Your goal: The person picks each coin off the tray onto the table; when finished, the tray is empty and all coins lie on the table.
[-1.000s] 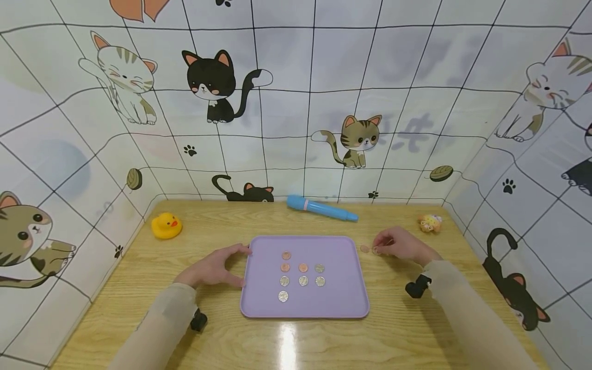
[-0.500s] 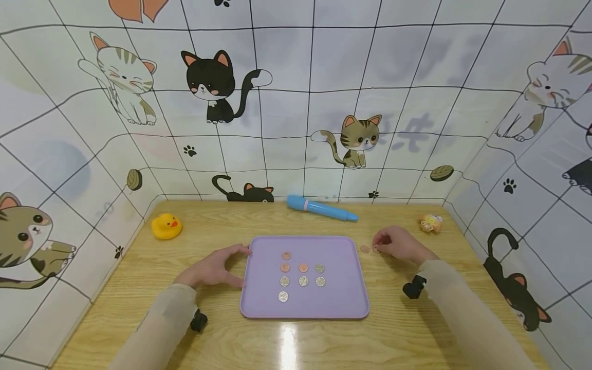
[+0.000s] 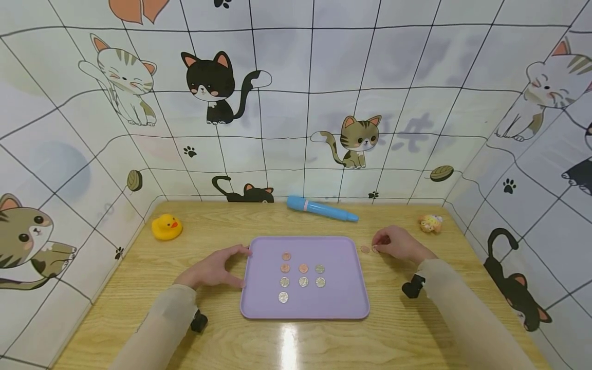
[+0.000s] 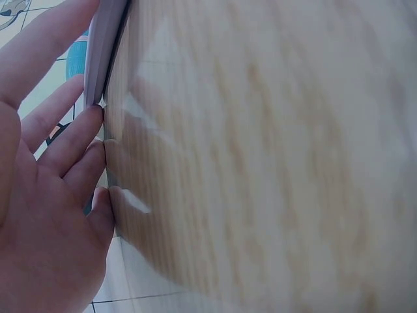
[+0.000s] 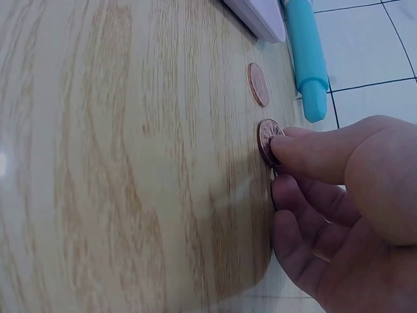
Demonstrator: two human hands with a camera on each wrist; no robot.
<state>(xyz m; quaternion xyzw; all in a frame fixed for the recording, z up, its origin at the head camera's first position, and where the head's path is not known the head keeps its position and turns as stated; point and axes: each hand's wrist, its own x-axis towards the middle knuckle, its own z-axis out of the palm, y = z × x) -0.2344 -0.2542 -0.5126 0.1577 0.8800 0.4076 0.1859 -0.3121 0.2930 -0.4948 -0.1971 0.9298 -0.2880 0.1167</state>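
Observation:
A lilac tray [image 3: 343, 298] lies on the wooden table, with several copper and silver coins [image 3: 303, 281] laid in rows on it. My left hand [image 3: 213, 267] is spread at the tray's left side, thumb and fingertips right at its rim. To the right of the tray, my right hand [image 3: 399, 242] pinches a copper coin [image 5: 266, 142] at the table surface, the thumb over part of its face. Another copper coin [image 5: 258, 85] lies flat between that hand and the tray.
A large light-blue pen [image 3: 322, 208] lies behind the tray. At the back left sits a yellow rubber duck [image 3: 167, 227], and at the back right a small pastel figurine [image 3: 430, 223]. Cat-print walls enclose the table [image 3: 231, 339] at the back and sides.
My right wrist has shifted slightly to the left, its fingertips staying on the same coin. The left hand, tray and laid-out coins have kept their places.

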